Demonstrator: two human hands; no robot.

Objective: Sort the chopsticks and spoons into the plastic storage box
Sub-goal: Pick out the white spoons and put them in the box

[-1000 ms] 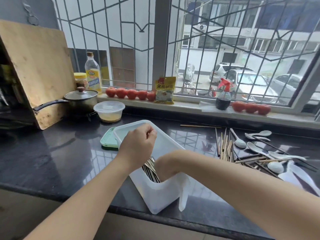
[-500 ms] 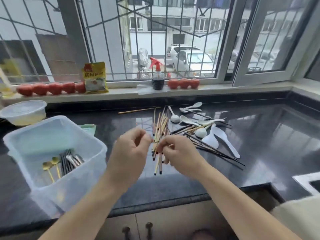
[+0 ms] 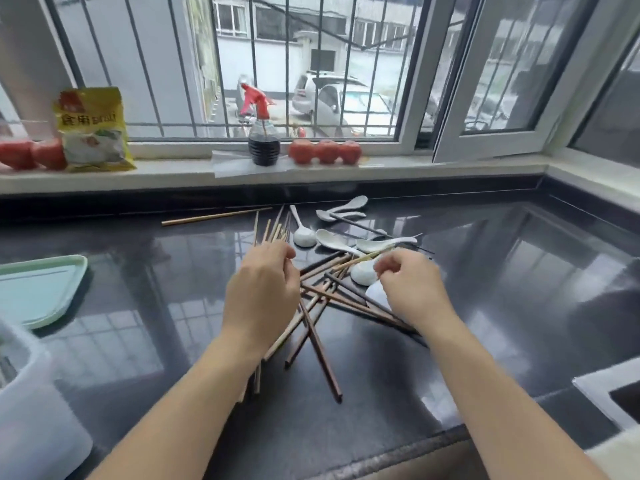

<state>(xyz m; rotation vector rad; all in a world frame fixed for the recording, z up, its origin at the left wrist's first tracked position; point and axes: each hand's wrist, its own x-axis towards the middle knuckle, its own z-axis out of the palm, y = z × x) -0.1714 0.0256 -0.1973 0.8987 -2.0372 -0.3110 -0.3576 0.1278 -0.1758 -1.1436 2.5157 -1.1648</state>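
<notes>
Left hand (image 3: pixel 263 289) and right hand (image 3: pixel 412 289), fingers curled, are working over tangled chopsticks (image 3: pixel 322 306); grasp unclear. Risk: sticks rolling off counter (image 3: pixel 519 271).

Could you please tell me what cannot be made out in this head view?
- Storage box: cut off by the left edge, its contents unseen.
- Left hand: its back hides what the curled fingers hold among the chopsticks.
- Right hand: it covers part of a white spoon; grip unclear.
</notes>
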